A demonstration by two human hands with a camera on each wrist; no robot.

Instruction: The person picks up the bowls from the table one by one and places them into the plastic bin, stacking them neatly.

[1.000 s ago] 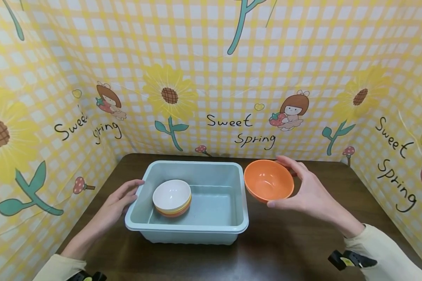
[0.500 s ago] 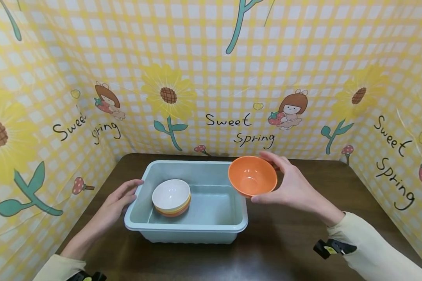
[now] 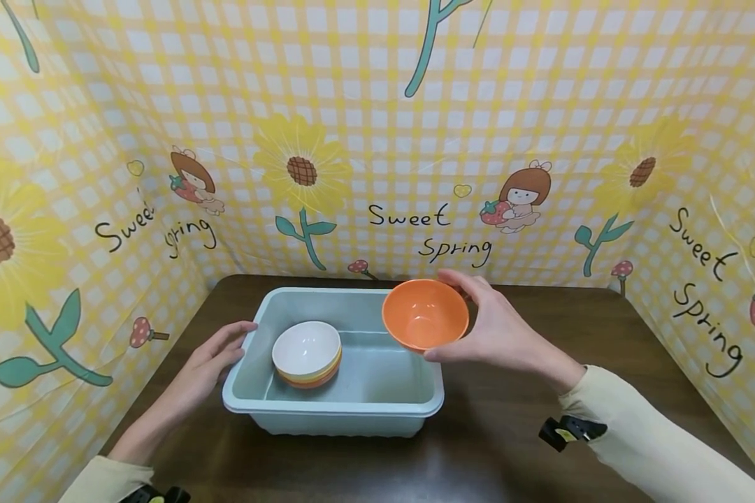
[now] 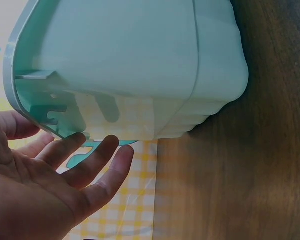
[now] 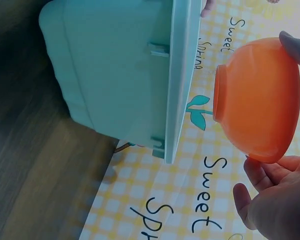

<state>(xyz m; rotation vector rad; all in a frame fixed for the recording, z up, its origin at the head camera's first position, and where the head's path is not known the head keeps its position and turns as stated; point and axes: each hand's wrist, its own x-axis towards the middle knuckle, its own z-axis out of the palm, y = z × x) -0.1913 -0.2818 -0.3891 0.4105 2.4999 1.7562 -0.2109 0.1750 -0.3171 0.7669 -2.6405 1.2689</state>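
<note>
My right hand point(image 3: 487, 328) holds an empty orange bowl point(image 3: 424, 313) by its rim, in the air over the right end of a pale green plastic tub point(image 3: 249, 402). The right wrist view shows the orange bowl point(image 5: 260, 100) from outside, above the tub's rim point(image 5: 182, 75). Inside the tub, at its left, sits a short stack of bowls point(image 3: 307, 353) with a white one on top. My left hand point(image 3: 217, 349) rests with straight fingers against the tub's left rim; its fingers point(image 4: 92, 162) touch the underside of the lip.
The tub stands on a dark wooden table point(image 3: 516, 433). Yellow checked walls point(image 3: 377, 140) printed with sunflowers close the table in at the back and both sides. The tub's right half holds nothing.
My right hand has carried the orange bowl leftward from beside the tub to above its right end. The left hand and the stacked bowls have stayed put.
</note>
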